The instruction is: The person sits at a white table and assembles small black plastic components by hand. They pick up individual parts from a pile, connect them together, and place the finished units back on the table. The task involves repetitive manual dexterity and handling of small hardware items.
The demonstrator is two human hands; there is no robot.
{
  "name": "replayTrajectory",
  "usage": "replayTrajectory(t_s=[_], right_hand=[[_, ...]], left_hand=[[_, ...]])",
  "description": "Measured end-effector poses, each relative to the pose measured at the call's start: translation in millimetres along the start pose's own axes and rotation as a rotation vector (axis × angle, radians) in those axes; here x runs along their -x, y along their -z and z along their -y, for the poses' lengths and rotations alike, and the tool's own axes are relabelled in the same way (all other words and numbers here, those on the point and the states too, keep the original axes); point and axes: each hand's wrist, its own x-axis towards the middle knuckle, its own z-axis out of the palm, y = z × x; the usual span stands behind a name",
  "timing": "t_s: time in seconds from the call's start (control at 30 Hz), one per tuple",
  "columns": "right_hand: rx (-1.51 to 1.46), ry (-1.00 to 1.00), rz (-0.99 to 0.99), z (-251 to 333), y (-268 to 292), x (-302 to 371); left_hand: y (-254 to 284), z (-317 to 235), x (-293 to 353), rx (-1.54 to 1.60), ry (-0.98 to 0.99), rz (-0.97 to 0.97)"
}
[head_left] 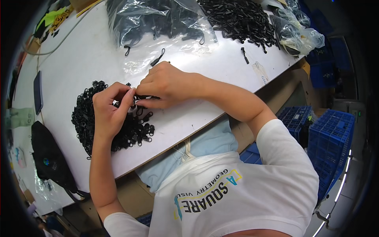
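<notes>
Over a heap of small black zipper sliders [89,118], my two hands meet fingertip to fingertip. My left hand [112,104] is closed, its thumb and forefinger pinching a small black zipper slider mostly hidden by the fingers. My right hand [166,85] is closed too, with a dark cord zipper pull [147,97] partly showing under its curled fingers. Whether the two pieces are joined cannot be seen. Just beyond the right knuckles, a loose looped cord pull [158,57] lies on the white table [189,114].
A clear plastic bag [162,27] of black cord pulls lies at the back, beside a large pile of black pulls [241,21]. A phone [38,93] and a black pouch [51,156] are at the left. Blue crates [329,138] stand right of the table.
</notes>
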Motion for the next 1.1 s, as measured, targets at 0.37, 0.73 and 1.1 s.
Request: replayTrajectory(t_s=[0.37,0.73,1.1], right_hand=[[0.004,-0.007,0.006,0.0,0.6,0.6],[0.010,-0.008,0.021,0.3,1.2,0.1],[0.019,-0.010,0.008,-1.7,-0.8,0.0]], left_hand=[[-2.1,-1.5,-0.9,-0.025,-0.037,-0.008],[-1.1,-1.3,-1.0,-0.071,-0.063,0.005],[0.0,1.2,-0.1,-0.091,-0.088,-0.029]])
